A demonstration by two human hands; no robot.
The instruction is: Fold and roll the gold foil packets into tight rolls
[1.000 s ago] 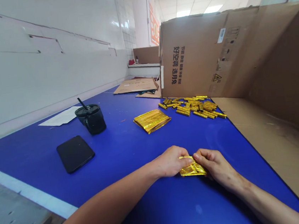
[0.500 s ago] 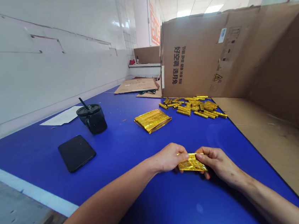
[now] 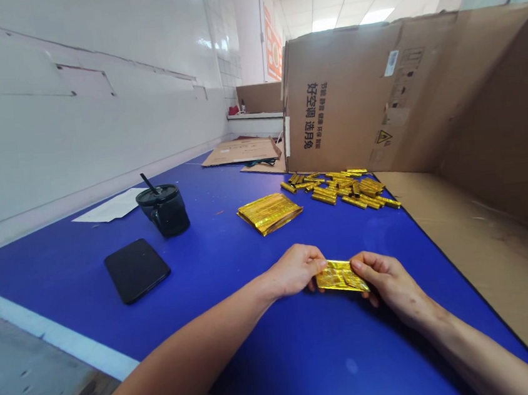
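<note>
Between my left hand [image 3: 294, 270] and my right hand [image 3: 388, 280] a small gold foil packet [image 3: 341, 276] is held up, pinched by its two short ends. Both hands grip it with thumbs on top, above the blue table top [image 3: 240, 326]. Farther ahead lies a flat stack of gold foil sheets [image 3: 269, 213]. Beyond it and to the right is a loose heap of small gold foil rolls [image 3: 341, 187]. Neither hand touches the stack or the heap.
A black phone [image 3: 137, 270] lies left of my hands, and a dark lidded cup with a straw [image 3: 163, 211] stands on a sheet of white paper [image 3: 111, 206]. An opened cardboard box [image 3: 343, 101] walls off the table's far right side.
My hands have lifted the foil packet slightly and moved it away from me, and it now lies flatter and stretched between them. The stack, rolls, phone and cup have not moved.
</note>
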